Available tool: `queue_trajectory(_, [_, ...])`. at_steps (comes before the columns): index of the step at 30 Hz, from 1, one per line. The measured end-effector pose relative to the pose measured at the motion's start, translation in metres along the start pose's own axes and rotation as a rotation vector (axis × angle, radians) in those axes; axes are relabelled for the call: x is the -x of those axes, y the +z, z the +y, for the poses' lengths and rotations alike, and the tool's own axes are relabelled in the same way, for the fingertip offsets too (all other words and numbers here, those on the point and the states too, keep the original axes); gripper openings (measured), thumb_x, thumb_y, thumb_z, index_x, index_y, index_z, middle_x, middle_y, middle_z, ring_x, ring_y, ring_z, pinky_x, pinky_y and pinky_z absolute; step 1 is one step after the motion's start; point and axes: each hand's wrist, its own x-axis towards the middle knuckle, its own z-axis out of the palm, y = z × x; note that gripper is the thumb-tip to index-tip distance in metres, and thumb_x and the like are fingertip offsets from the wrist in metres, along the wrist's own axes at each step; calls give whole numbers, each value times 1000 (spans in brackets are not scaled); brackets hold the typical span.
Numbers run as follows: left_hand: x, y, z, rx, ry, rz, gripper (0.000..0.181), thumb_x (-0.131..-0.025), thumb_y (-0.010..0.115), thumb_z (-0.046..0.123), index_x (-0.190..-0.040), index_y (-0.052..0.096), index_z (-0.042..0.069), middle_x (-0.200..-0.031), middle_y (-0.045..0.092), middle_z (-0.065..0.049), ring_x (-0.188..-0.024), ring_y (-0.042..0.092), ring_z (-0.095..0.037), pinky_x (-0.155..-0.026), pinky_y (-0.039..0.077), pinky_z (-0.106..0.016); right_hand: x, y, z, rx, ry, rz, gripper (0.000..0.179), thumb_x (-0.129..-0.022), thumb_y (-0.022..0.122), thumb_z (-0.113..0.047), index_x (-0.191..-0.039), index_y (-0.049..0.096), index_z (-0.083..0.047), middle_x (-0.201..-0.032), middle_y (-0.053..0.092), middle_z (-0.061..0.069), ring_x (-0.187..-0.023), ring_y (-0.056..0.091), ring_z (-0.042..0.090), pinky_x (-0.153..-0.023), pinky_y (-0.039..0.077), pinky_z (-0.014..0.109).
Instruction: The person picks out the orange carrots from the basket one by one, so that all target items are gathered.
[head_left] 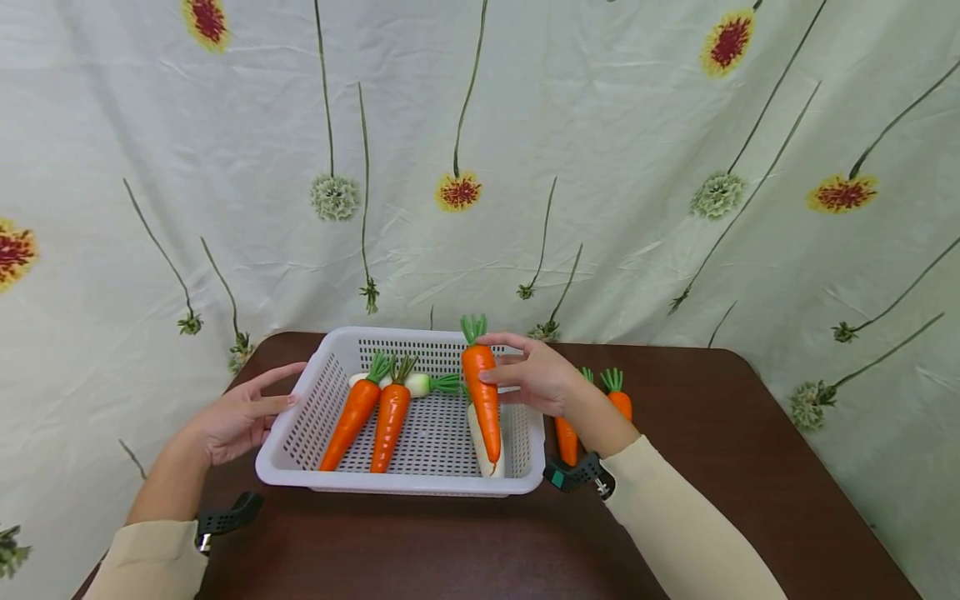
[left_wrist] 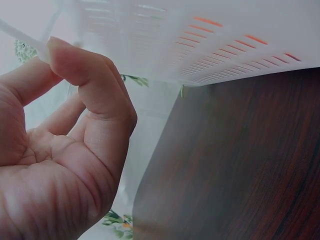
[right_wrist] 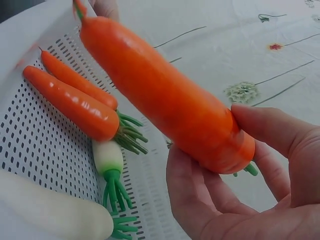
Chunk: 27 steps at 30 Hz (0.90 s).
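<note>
My right hand (head_left: 536,375) holds an orange carrot (head_left: 480,392) by its thick end, green stub up, over the right part of a white plastic basket (head_left: 480,485). In the right wrist view the thumb and fingers pinch that carrot (right_wrist: 160,90) around its top. With thumb and index finger, my left hand (head_left: 236,417) grips the basket's left rim. Inside lie two carrots (head_left: 352,425) side by side and a white radish (head_left: 417,384) crosswise behind them. Another white radish (head_left: 480,442) lies at the right, partly hidden under the held carrot.
To the right of the basket, two more carrots (head_left: 619,402) lie on the dark brown table (head_left: 712,467), partly hidden by my right forearm. A flower-printed white cloth (head_left: 615,208) hangs behind the table's far edge.
</note>
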Motion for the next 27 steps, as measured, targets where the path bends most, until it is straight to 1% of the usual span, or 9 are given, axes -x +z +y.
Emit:
queue_trajectory(6, [-1,0,-1,-8,-9,14,66,-107,53,14,-163,20,26,-118,73,6,-105,75,-25,-90,58,-58,9,-7,2,-24,-6,16,54,-94,69,0,-143,57,-18,-136,61,19,-112,65,33,-90,61,48])
queue_trajectory(13, [-1,-2,-2,-13,12,-10,66,-108,52,14,-164,19,26,-119,73,6,-106,75,-24,-90,59,-58,19,-16,5,-39,-36,37,54,-96,67,0,-146,54,-17,-143,56,18,-113,65,31,-98,59,50])
queue_trajectory(14, [-1,-2,-2,-13,10,-6,66,-107,52,14,-164,19,27,-118,73,6,-105,75,-24,-89,59,-58,20,-18,6,-43,-40,44,54,-96,67,-1,-146,54,-17,-144,56,18,-113,65,30,-98,59,50])
queue_trajectory(19, [0,-1,0,-13,7,-13,68,-107,52,14,-164,17,26,-119,72,6,-106,75,-24,-90,58,-59,27,-24,8,-48,-62,74,54,-97,66,-1,-147,53,-16,-145,53,18,-110,65,30,-92,61,44])
queue_trajectory(21, [-1,-1,0,-13,-1,-4,69,-107,53,15,-165,16,26,-119,72,6,-106,75,-24,-90,58,-59,30,-25,8,-50,-71,83,54,-96,67,-1,-147,54,-16,-145,54,19,-108,65,30,-90,61,42])
queue_trajectory(27, [-2,0,1,-10,-20,18,73,-107,54,15,-166,11,23,-119,72,7,-106,75,-24,-91,58,-60,38,-32,10,-60,-92,92,55,-95,69,-2,-147,54,-15,-139,56,15,-109,64,30,-90,62,44])
